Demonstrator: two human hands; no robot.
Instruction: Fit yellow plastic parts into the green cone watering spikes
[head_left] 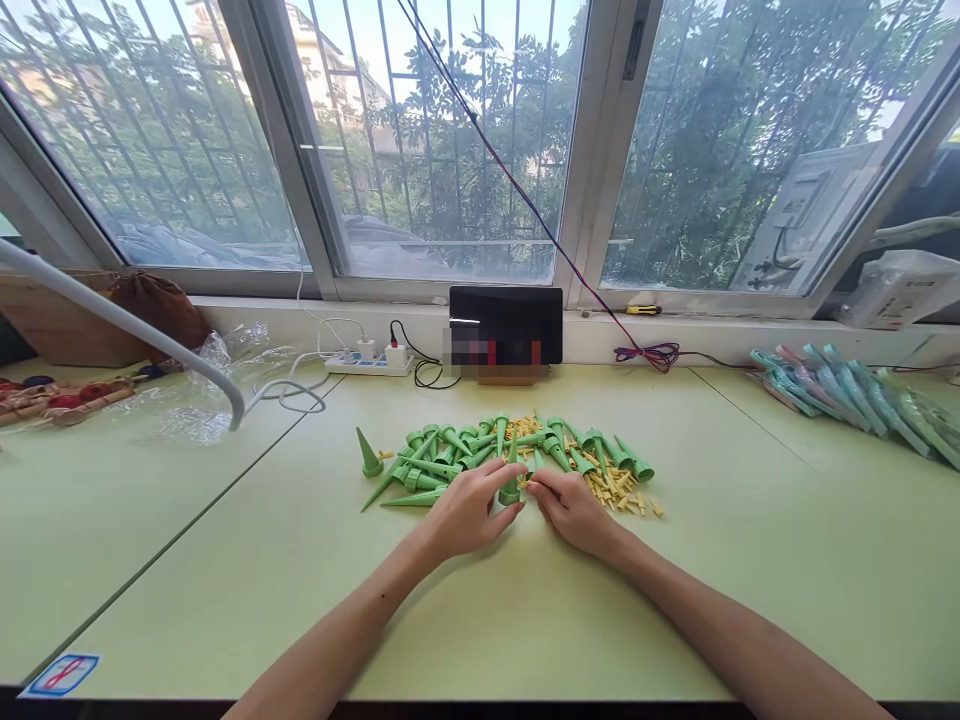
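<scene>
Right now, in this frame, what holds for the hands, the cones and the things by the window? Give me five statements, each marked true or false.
1. The left hand holds a green plastic cone with its tip up. True.
2. The right hand lies flat on the table. False: its fingertips pinch a small yellow piece beside that cone.
3. A lone green cone stands upright at the left end of the pile. True.
4. The yellow-and-black tool lies among the cones. False: it is on the white window ledge.
5. The white power strip is left of the black-screened device. True.
</scene>
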